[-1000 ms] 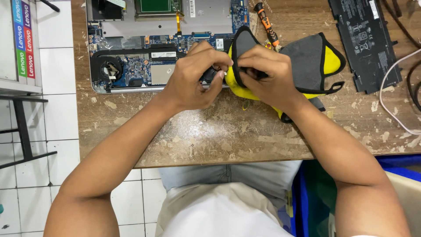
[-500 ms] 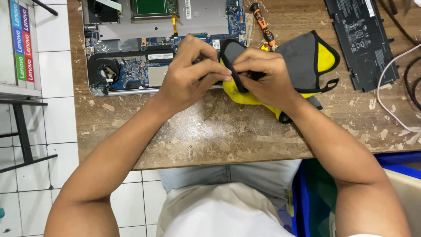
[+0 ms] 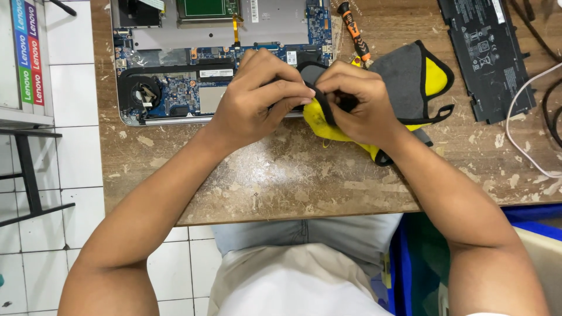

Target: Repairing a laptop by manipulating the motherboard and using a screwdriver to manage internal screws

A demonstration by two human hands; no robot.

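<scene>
Honestly, both hands, left hand (image 3: 257, 99) and right hand (image 3: 357, 102), are pinched tight on the grey-and-yellow cloth (image 3: 413, 79) at the edge of the opened laptop (image 3: 222, 70). I'd worry the cloth's loose strap snags a board part, or an elbow nudges the screwdriver (image 3: 353, 30) lying just beside it.

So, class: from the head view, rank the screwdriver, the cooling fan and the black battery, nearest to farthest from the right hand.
From the right hand:
1. Screwdriver, just above it.
2. Black battery, far right.
3. Cooling fan, far left in the opened laptop.
</scene>
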